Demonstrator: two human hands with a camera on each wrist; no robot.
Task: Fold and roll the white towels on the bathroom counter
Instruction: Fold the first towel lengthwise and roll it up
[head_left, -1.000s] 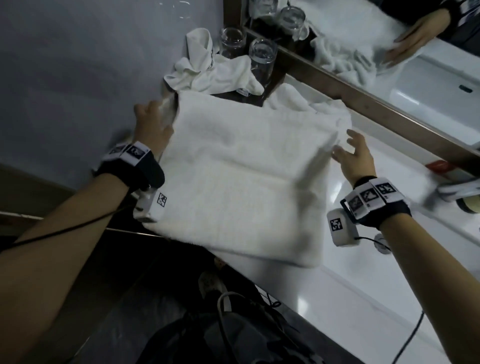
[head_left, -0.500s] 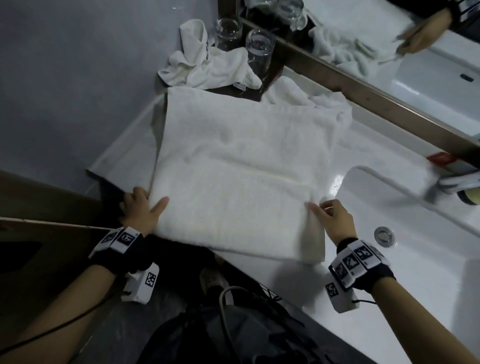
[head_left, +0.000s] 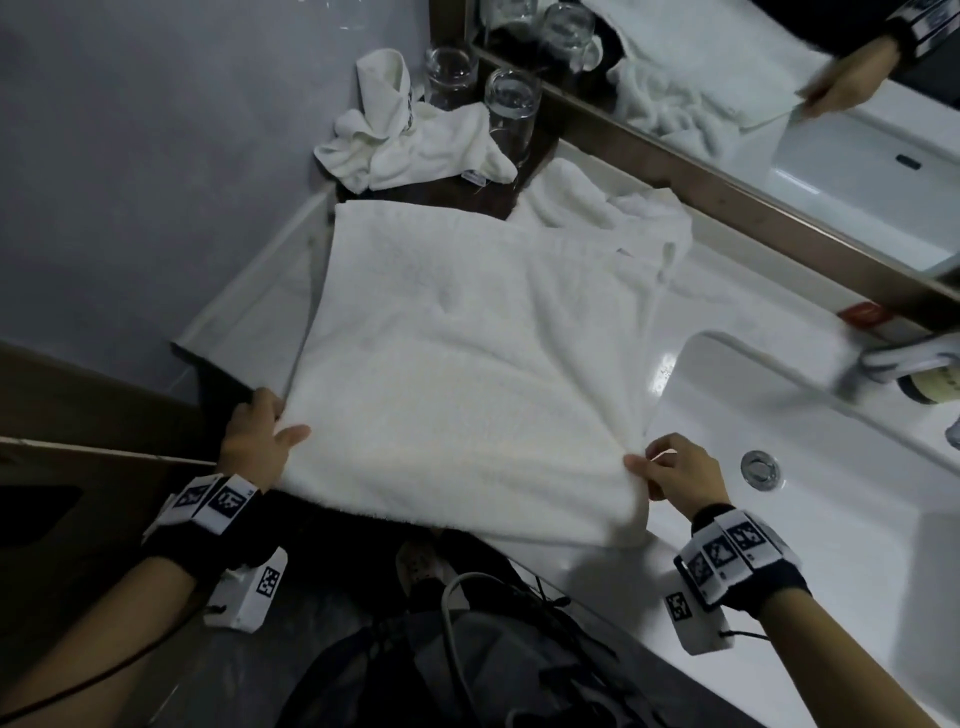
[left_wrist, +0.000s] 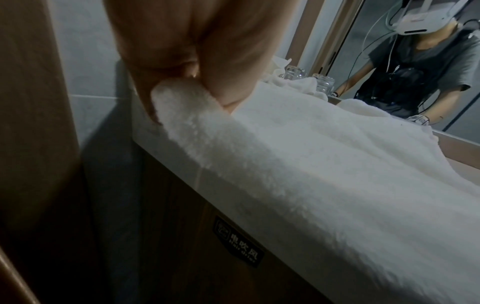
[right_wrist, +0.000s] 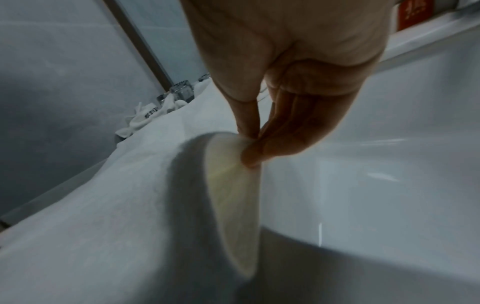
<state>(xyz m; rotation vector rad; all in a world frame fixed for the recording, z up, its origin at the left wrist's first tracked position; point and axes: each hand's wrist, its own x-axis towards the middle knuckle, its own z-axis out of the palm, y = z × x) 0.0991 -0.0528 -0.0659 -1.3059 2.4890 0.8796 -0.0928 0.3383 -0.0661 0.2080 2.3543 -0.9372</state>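
A large white towel (head_left: 457, 374) lies folded flat on the bathroom counter (head_left: 249, 312), its near edge hanging over the front. My left hand (head_left: 260, 441) pinches the towel's near left corner (left_wrist: 179, 98) between thumb and fingers. At the near right, my right hand (head_left: 670, 467) pinches the towel's edge (right_wrist: 233, 164) and lifts it a little, so creases fan out from the grip. A second white towel (head_left: 597, 208) lies crumpled behind the first, by the mirror frame. A smaller white cloth (head_left: 410, 140) lies bunched on a dark tray at the back.
Two drinking glasses (head_left: 509, 104) stand on the dark tray next to the bunched cloth. The white sink basin (head_left: 779, 519) with its drain (head_left: 759, 467) lies to the right. A wall mirror (head_left: 779, 104) runs along the back. A dark bag (head_left: 467, 665) sits below the counter edge.
Both hands came from the towel's far corners back to its near edge and took hold of it. The right hand now lifts its corner, creasing the towel.
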